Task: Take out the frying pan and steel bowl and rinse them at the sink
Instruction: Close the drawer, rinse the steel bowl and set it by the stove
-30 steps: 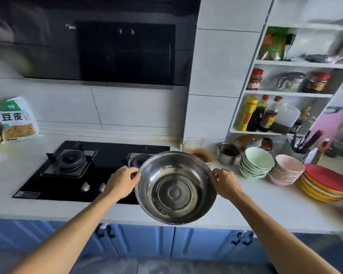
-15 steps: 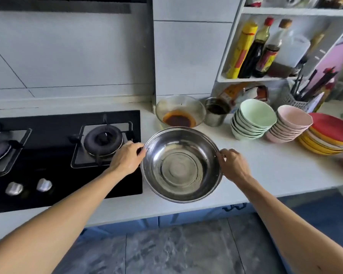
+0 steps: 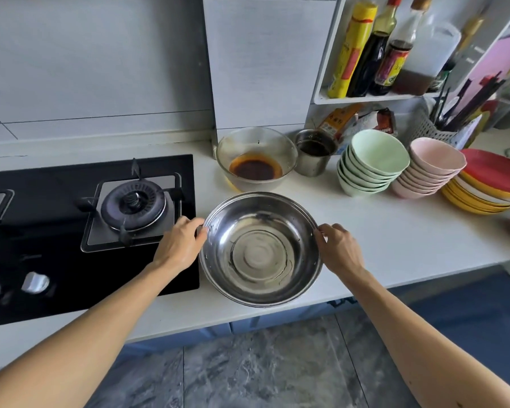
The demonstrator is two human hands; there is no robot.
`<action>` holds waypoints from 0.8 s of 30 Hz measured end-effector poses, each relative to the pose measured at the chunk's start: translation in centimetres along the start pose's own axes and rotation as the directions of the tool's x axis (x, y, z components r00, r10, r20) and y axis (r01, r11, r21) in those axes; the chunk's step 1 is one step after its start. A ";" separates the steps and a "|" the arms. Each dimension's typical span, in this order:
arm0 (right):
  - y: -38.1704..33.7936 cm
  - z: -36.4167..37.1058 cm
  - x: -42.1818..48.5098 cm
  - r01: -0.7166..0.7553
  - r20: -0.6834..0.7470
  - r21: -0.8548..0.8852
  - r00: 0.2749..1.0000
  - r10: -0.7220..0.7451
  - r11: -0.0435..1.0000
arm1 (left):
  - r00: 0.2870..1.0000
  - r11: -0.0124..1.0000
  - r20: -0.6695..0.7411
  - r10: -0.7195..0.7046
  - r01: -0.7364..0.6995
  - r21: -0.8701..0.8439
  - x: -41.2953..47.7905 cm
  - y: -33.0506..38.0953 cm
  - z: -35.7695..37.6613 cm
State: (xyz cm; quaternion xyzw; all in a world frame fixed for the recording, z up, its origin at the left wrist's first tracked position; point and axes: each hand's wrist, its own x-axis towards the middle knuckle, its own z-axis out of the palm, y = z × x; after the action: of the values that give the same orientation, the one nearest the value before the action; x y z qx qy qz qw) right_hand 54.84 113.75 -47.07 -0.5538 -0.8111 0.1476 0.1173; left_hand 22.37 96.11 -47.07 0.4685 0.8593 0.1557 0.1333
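You are pinching the rim of the steel bowl (image 3: 261, 251), left hand (image 3: 180, 245) at its left side and right hand (image 3: 340, 250) at its right, over the tabletop (image 3: 395, 231). Just behind the steel bowl a glass bowl of dark sauce (image 3: 256, 160) is sitting. By swinging forward you are risking a spill.

gas stove (image 3: 136, 206) | glass bowl (image 3: 256, 159) of dark sauce | stacked green bowls (image 3: 371, 163) | plates (image 3: 489, 184)
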 end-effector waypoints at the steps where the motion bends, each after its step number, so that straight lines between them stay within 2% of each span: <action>1: 0.0 0.0 0.0 0.002 -0.002 -0.004 1.000 -0.002 1.000 | 1.000 1.000 0.006 -0.002 0.002 0.005 -0.2 0.1 0.0; 6: -0.2 -0.3 0.1 -0.003 0.050 -0.056 0.999 0.006 0.998 | 1.000 0.995 0.023 0.009 -0.011 0.095 -0.2 0.6 -0.4; 12: -1.4 -4.0 -0.7 -0.007 0.082 -0.037 0.997 0.010 0.999 | 0.998 0.997 0.052 0.029 -0.032 0.073 0.0 0.9 -3.7; 19: -7.5 -16.0 -3.0 0.056 0.032 -0.058 0.998 -0.055 0.997 | 0.977 0.974 -0.076 0.197 -0.186 0.129 -0.9 5.9 -15.6; 24: -13.2 -27.0 -5.5 0.051 -0.052 -0.051 0.997 -0.054 0.997 | 0.969 0.972 -0.081 0.234 -0.231 0.050 -0.2 8.2 -25.6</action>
State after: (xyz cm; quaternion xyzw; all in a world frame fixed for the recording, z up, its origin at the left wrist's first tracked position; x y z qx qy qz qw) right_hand 55.00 107.06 -17.28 -0.5388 -0.8253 0.1093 0.1289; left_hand 19.14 96.47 -20.38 0.5614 0.8064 0.1730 0.0675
